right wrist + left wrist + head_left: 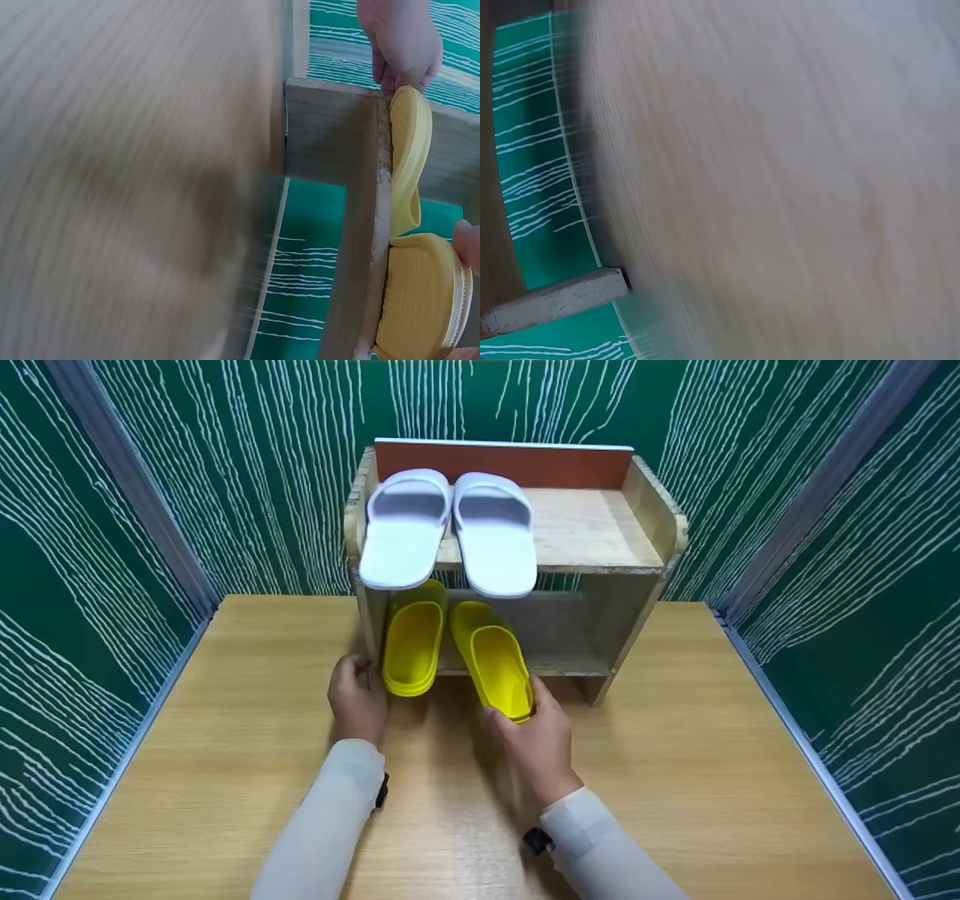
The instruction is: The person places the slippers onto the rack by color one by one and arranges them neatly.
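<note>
Two yellow slippers stand on the lower shelf of a small wooden shoe rack (660, 562), toes inward and heels over the front edge. My right hand (536, 742) grips the right yellow slipper (501, 669) by its heel, thumb on the near side and fingers along the right. That slipper is angled. Beside it is the left yellow slipper (412, 649), straighter and close to the rack's left side. My left hand (358, 701) holds the front edge of the rack's left side panel (337, 94), fingers bent, just beside that slipper. The left wrist view does not show the hand.
A pair of white slippers, the left one (403, 536) and the right one (495, 540), sits on the upper shelf (589, 525), heels past its edge. The rack stands on a wooden table (247, 720), enclosed by green walls (285, 472) with white streaks.
</note>
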Motion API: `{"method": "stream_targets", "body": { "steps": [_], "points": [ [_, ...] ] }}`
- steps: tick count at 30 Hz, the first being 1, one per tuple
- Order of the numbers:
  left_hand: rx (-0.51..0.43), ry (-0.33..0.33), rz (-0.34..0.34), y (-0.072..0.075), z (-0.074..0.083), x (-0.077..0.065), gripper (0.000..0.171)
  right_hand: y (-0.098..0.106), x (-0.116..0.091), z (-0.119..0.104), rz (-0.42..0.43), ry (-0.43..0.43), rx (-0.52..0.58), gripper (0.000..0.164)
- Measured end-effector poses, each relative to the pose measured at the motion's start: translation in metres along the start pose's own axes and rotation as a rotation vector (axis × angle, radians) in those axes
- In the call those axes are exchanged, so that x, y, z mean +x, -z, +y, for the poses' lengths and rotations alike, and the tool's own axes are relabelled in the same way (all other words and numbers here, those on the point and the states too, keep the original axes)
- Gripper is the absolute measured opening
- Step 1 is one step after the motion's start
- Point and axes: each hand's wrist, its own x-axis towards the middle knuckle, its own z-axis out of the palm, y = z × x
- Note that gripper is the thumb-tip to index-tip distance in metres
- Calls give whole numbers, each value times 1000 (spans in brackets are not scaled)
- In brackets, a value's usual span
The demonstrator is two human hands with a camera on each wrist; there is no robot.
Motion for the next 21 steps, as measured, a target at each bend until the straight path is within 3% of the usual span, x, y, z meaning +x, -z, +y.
{"method": "stream_targets", "body": {
  "steps": [10, 17, 21],
  "points": [
    [-1, -2, 16, 0, -1, 0, 5, -5, 5, -4, -56, -44, 55, 80],
    [-22, 4, 5, -1, -1, -1, 5, 3, 6, 6, -49, 67, 16, 87],
    [-29, 5, 5, -1, -2, -1, 5, 11, 5, 11, -63, 61, 16, 95]
  ]
}}
